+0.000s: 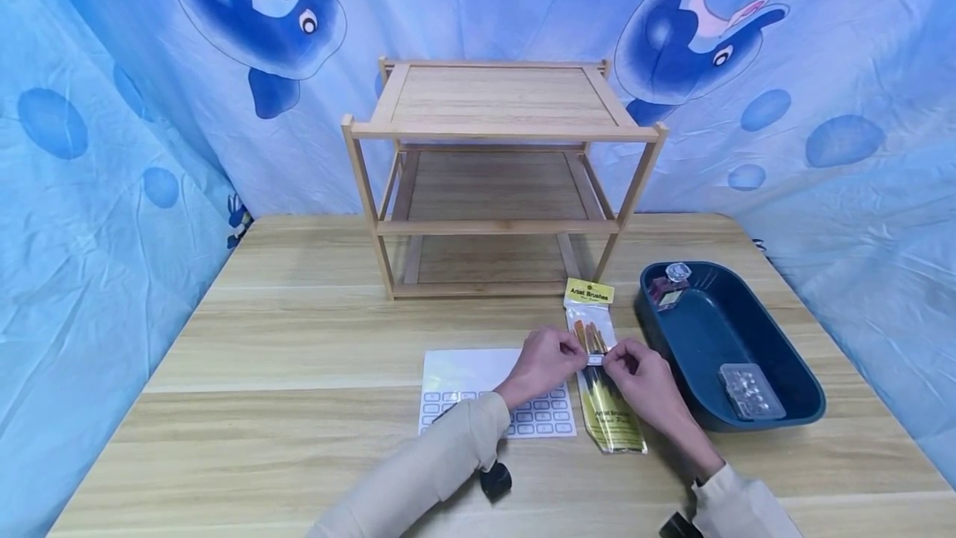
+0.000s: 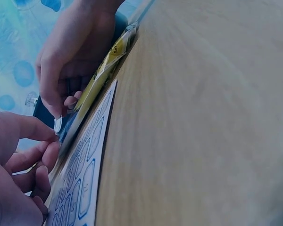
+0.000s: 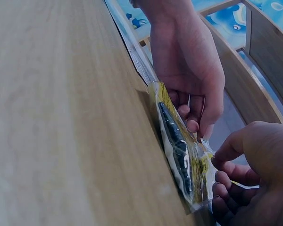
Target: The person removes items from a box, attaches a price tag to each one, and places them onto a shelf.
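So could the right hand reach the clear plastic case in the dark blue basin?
Probably yes: the case lies uncovered in the open basin beside that hand, which pinches a white label.

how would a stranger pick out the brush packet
Find the three-tier pale wooden rack. In front of its right side, between the white label sheet and dark-blue plastic tub, lies a long clear plastic packet. Only it has a yellow header reading "Artist Brushes".

Sleeved arms reach forward, left hand and right hand pinching close together.
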### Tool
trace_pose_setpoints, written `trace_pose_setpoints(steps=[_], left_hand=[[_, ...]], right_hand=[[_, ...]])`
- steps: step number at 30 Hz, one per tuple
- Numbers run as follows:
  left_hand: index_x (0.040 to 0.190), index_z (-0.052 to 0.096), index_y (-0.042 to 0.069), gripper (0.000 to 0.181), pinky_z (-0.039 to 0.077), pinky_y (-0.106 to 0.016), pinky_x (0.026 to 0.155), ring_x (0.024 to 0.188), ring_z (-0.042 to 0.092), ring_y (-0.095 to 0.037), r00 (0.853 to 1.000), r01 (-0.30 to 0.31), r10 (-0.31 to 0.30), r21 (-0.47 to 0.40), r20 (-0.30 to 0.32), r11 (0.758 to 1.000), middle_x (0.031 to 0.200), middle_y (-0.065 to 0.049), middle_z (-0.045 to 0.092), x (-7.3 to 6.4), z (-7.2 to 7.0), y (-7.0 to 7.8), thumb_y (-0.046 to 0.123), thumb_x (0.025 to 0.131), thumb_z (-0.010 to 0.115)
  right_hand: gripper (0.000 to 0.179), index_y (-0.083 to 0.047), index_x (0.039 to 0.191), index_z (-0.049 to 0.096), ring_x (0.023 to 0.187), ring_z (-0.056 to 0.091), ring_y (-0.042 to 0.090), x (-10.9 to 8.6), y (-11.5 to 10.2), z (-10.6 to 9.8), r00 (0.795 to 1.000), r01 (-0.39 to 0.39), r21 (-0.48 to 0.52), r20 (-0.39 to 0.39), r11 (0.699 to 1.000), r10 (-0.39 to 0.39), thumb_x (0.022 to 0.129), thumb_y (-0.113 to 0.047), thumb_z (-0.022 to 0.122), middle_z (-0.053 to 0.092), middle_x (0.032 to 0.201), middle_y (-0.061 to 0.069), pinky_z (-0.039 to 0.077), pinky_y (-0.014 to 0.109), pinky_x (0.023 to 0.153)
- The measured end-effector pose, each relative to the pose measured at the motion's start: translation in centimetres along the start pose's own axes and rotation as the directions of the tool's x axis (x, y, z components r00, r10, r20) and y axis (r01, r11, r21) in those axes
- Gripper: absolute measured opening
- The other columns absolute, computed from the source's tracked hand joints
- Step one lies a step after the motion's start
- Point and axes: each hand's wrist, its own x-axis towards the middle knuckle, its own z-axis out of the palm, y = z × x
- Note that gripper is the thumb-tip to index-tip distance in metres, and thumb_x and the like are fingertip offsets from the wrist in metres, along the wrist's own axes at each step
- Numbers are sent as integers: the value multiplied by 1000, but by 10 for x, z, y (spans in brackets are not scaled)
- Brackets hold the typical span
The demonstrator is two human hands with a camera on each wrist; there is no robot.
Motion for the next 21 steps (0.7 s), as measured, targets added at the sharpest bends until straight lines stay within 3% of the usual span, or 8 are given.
trace_pose_setpoints(steps=[21], left_hand=[[80,79,10,6,46,-18,66,61,54,0,998,-56,60,179,-18,982,68,9,68,2,5,1,5,82,77]], right_hand=[[2,-1,95,68,76,54,19,0,1,2,1000,3,-28,-13,1000,-3,93,-1,67,61,82,5,43,24,62]])
